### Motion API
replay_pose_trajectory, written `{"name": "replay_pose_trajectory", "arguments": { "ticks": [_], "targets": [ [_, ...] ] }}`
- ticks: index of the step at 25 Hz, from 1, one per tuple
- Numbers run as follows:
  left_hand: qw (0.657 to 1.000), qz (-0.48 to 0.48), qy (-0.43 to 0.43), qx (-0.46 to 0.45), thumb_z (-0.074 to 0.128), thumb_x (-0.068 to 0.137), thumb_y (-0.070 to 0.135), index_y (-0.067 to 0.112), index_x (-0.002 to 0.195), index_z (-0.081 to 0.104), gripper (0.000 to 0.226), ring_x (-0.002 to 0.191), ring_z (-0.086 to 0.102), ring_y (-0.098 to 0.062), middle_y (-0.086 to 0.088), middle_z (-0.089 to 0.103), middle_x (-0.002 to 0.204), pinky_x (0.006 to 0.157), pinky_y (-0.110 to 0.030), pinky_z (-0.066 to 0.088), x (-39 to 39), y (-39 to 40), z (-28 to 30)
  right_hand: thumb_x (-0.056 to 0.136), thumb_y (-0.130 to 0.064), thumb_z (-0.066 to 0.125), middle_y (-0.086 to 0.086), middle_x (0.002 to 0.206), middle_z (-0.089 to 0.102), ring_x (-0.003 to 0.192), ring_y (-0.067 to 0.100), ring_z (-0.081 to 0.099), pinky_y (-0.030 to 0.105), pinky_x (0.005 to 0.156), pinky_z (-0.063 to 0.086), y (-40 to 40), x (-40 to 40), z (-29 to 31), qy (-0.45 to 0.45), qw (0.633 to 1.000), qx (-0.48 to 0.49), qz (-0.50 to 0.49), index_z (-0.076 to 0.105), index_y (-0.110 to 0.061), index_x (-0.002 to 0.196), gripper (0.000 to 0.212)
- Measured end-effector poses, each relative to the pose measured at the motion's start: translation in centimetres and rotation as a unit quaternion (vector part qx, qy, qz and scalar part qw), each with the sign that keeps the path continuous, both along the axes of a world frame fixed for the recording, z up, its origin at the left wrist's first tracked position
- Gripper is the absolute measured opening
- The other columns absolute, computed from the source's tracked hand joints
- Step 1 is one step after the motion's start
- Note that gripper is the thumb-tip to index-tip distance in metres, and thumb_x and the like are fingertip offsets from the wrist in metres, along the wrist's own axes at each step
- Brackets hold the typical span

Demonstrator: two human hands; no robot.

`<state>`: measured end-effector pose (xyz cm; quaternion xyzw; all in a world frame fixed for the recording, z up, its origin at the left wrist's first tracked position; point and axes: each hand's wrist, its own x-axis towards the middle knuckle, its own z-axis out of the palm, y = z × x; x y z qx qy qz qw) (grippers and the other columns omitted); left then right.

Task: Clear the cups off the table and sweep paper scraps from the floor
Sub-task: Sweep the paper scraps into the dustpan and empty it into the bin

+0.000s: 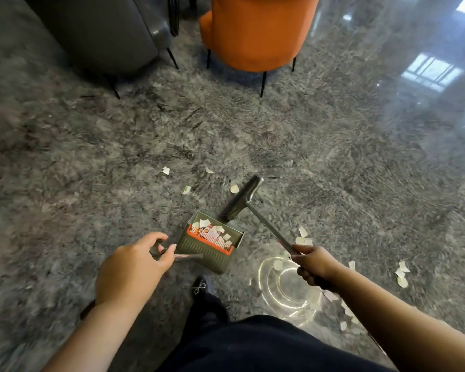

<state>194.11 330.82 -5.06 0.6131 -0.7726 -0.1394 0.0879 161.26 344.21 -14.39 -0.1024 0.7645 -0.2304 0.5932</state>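
Note:
My left hand (134, 267) grips the handle of an olive-green dustpan (211, 248) with an orange comb edge, and white paper scraps lie inside it. My right hand (313, 264) grips the metal pole of a dark broom (242, 200), whose head sits at the pan's far edge. Loose paper scraps (166, 170) lie on the grey marbled floor beyond the pan. Further scraps (401, 273) lie to the right. No cups are in view.
An orange chair (255, 30) and a grey chair (100, 33) stand at the top on thin black legs. My dark trousers and shoe (200, 287) are below the pan. The glossy floor (360, 162) reflects windows and a round light.

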Motion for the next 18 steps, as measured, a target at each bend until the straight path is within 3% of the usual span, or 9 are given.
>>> {"name": "replay_pose_trajectory", "arguments": {
  "ticks": [4, 10, 18],
  "targets": [
    [0.999, 0.046, 0.002, 0.006, 0.071, 0.077, 0.049, 0.037, 0.095, 0.07, 0.022, 0.048, 0.053, -0.017, 0.011, 0.056, 0.052, 0.045, -0.023, 0.041, 4.4, -5.5, 0.1, 0.097, -0.016, 0.052, 0.004, 0.053, 0.044, 0.042, 0.012, 0.035, 0.019, 0.038, 0.028, -7.8, 3.4, -0.7, 0.0, 0.999, -0.001, 0.034, 0.047, -0.029, 0.138, 0.044],
    [0.996, 0.087, 0.002, -0.01, 0.074, 0.076, 0.046, 0.034, 0.091, 0.07, 0.02, 0.044, 0.048, -0.013, 0.017, 0.047, 0.047, 0.041, -0.018, 0.035, 10.3, -12.6, 0.6, 0.096, -0.012, 0.051, 0.004, 0.055, 0.041, 0.037, 0.01, 0.034, 0.016, 0.035, 0.028, -18.8, 8.9, -1.0, -0.015, 0.997, -0.013, 0.07, 0.047, -0.025, 0.138, 0.044],
    [0.987, 0.16, -0.001, -0.008, 0.079, 0.071, 0.04, 0.03, 0.088, 0.072, 0.021, 0.052, 0.06, -0.027, 0.005, 0.06, 0.054, 0.047, -0.028, 0.048, 12.5, -21.2, 0.4, 0.097, -0.018, 0.051, 0.003, 0.055, 0.04, 0.033, 0.009, 0.033, 0.014, 0.034, 0.027, -33.1, 12.0, -1.4, -0.009, 0.988, -0.015, 0.154, 0.057, -0.032, 0.123, 0.03]
  ]
}}
